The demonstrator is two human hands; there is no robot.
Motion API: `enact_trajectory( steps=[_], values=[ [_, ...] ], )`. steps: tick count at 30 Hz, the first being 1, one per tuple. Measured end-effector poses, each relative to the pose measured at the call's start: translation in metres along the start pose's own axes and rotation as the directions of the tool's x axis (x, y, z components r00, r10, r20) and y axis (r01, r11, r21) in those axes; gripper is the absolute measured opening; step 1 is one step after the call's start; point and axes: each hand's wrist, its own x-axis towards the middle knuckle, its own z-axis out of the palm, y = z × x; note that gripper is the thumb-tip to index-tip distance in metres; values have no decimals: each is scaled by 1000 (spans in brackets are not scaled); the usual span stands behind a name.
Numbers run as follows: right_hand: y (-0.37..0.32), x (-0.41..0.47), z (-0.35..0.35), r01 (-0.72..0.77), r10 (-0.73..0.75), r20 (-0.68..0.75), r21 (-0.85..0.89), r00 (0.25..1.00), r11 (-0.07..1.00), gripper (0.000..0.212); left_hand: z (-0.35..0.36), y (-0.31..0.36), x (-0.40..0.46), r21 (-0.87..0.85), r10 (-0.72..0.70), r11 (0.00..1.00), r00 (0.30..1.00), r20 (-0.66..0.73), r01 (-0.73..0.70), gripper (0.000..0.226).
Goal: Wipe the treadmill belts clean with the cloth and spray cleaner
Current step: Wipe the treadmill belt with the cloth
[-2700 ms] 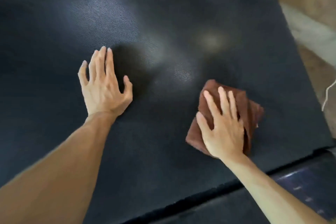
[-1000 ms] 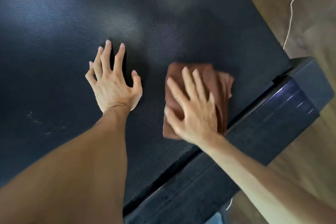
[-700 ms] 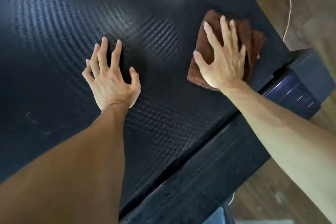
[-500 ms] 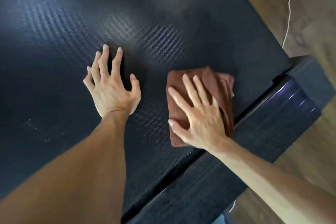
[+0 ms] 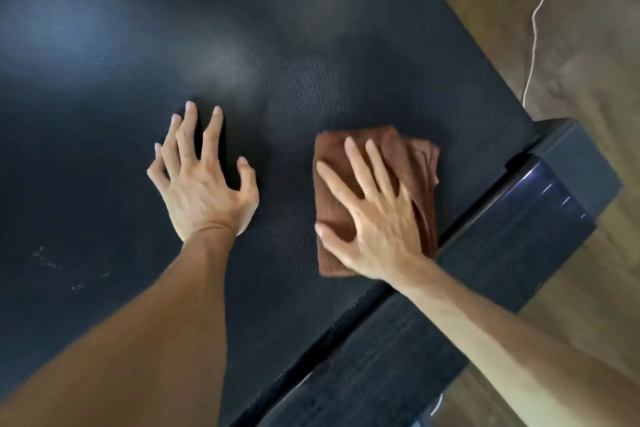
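While both palms bear down on the belt, the scene reads as follows:

Right hand (image 5: 377, 218): flat on top of the folded cloth (image 5: 408, 163), fingers straight and spread, pressing it down rather than curling round it — nothing pinched.

Cloth: brown, folded into a rough rectangle with layered edges showing on its right side; it lies on the treadmill belt (image 5: 242, 28), near the belt's right edge and just beside the side rail (image 5: 415, 350).

Left hand (image 5: 204, 184): planted on the belt to the left of the cloth and apart from it; fingers splayed and a little arched, fingertips and heel of the palm touching the surface, holding nothing.

Treadmill belt: black and finely textured, with soft patches of glare across its far part and a few pale specks (image 5: 52, 263) near the left forearm.

Side rail: dark, running diagonally along the belt's right edge — its far end has a glossy section (image 5: 540, 198) with short pale marks.

Floor (image 5: 588, 62): brown wood to the right of the machine, crossed by a thin white cord (image 5: 535, 28).
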Motion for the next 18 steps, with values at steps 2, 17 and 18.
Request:
enact_trajectory(
  steps=[2, 17, 18],
  values=[
    [17, -11, 0, 113, -113, 23, -2, 993, 994, 88, -1, 0, 0, -3, -8, 1000, 1000, 8, 8, 71],
    [15, -10, 1, 131, -131, 9, 6, 991, 991, 88, -3, 4, 0, -10, -18, 1000, 1000, 18, 18, 71],
    [29, -2, -4, 173, -173, 13, 22, 985, 985, 87, -4, 4, 0, -2, -18, 1000, 1000, 19, 18, 71]
  ],
)
